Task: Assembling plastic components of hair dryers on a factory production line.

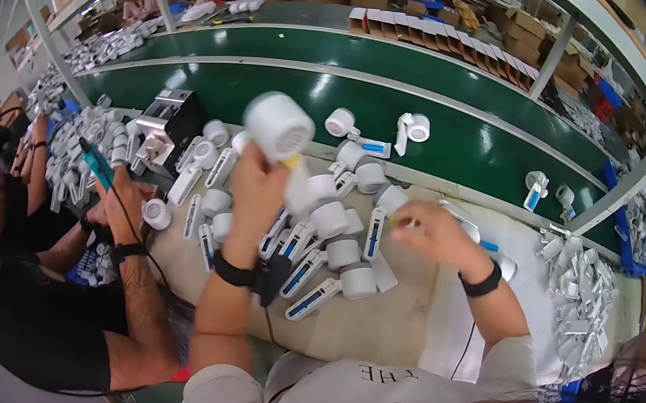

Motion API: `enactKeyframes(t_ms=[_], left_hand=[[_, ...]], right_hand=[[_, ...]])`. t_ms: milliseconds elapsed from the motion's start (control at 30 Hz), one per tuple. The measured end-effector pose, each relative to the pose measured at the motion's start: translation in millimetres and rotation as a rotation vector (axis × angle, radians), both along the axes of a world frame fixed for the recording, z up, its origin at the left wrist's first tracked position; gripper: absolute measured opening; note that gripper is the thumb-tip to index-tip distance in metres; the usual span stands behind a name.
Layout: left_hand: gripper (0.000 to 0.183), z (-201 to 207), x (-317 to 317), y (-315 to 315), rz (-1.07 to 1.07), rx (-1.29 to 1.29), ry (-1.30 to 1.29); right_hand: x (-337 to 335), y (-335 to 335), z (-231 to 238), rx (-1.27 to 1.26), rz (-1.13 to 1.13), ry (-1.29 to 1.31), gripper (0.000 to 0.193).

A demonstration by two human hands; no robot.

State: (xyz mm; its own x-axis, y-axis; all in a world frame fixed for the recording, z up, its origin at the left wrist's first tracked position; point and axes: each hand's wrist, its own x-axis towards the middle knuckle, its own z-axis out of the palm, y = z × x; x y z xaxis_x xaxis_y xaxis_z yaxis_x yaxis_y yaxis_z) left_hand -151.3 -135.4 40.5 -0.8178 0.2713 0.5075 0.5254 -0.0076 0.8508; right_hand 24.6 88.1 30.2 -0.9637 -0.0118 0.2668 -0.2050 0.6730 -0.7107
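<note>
Raised over the bench, my left hand (258, 190) is closed on a white round-headed handheld appliance (279, 128). Its grilled head tilts toward me, and its lower part is blurred. A small yellow piece (292, 161) shows beside the fingers. My right hand (435, 237) hovers to the right of the pile, thumb and fingers pinched together. Something small and yellow-green shows at its fingertips, too blurred to name. Between my hands lie several similar appliances (344, 252), their handles opened to show blue cylinders inside. A dark tool with a cord (274, 277) sits by my left wrist.
A green conveyor belt (463, 146) runs behind the bench, carrying a few appliances. At my left, a co-worker holds a teal corded tool (96, 163) near a black-and-metal machine (170, 128). White parts (580, 298) are heaped at the right. A metal post (564, 47) rises beyond.
</note>
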Motion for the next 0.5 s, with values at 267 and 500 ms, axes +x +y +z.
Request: enactKeyframes(t_ms=[267,500], left_hand=[[0.031,-57,-148,-82,0.464,-0.937,0.189],[0.028,-11,-103,-59,0.394,-1.378,0.172]], right_hand=[[-130,104,-55,0.726,-0.337,0.123,0.035],[-201,140,-75,1.130,-0.287,0.050,0.031]])
